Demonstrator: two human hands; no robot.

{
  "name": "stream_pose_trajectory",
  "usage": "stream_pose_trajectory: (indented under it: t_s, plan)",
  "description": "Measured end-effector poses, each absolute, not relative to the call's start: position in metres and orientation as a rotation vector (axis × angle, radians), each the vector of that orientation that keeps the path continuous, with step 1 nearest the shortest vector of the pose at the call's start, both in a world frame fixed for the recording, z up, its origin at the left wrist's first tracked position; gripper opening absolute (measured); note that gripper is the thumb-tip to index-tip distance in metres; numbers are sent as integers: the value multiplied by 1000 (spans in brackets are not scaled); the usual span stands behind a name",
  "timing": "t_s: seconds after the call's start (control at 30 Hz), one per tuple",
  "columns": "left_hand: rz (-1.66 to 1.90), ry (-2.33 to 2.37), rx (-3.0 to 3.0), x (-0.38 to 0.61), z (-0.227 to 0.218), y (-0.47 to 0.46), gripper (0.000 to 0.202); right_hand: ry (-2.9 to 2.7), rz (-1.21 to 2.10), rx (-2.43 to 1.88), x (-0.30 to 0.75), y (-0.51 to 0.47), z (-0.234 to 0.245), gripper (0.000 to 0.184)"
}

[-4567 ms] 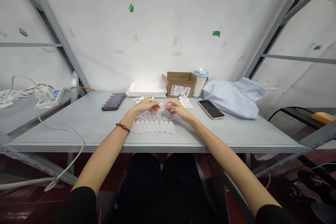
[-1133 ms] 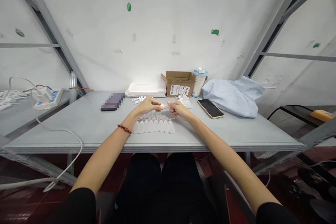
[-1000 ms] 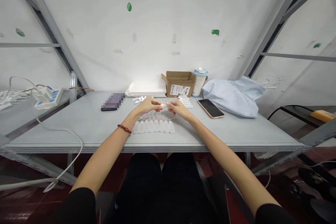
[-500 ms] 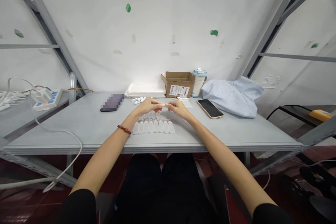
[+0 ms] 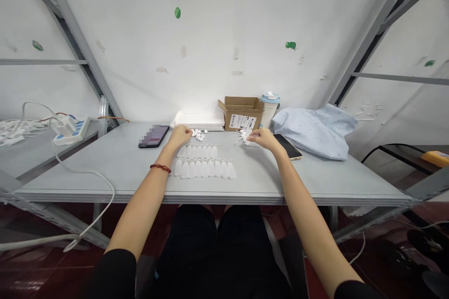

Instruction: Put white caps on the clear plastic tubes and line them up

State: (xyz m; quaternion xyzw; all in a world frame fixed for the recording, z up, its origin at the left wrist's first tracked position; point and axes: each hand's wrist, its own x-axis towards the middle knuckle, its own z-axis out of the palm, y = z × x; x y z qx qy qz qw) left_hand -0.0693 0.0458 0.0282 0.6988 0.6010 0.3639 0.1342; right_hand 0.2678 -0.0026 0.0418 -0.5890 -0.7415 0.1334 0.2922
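Note:
My left hand (image 5: 180, 136) is at the left end of a small pile of white pieces (image 5: 199, 135), with its fingers curled together at the edge; what they pinch, if anything, is hidden. On the right, my right hand (image 5: 264, 139) reaches over a loose group of small white pieces with thin strands (image 5: 241, 137). Its thumb and fingertips are drawn together there, too small to show what lies between them. Nearer to me lie two rows of whitish, translucent oval pieces: a front row (image 5: 205, 169) and a shorter back row (image 5: 198, 152), each with thin strands along its top.
Along the wall stand a stack of white trays (image 5: 199, 120), an open cardboard box (image 5: 242, 114) and a lidded cup (image 5: 269, 108). A phone (image 5: 163, 134) lies at left, another phone (image 5: 288, 148) at right beside a light blue cloth (image 5: 312, 131). A power strip (image 5: 72, 131) is far left.
My hands were together above the oval rows; they have parted, the left moving to the white pile and the right to the pieces with strands. The view has shifted slightly.

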Motion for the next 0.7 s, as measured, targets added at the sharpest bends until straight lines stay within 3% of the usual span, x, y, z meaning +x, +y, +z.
stream_pose_trajectory:
  t_s: [0.27, 0.7]
  plan:
    - [926, 1504, 2121, -63, 22, 47, 17, -1985, 526, -1660, 282, -5, 41, 15]
    - [773, 1448, 2261, -62, 7, 56, 20, -2034, 421, -1753, 286, -1, 37, 13]
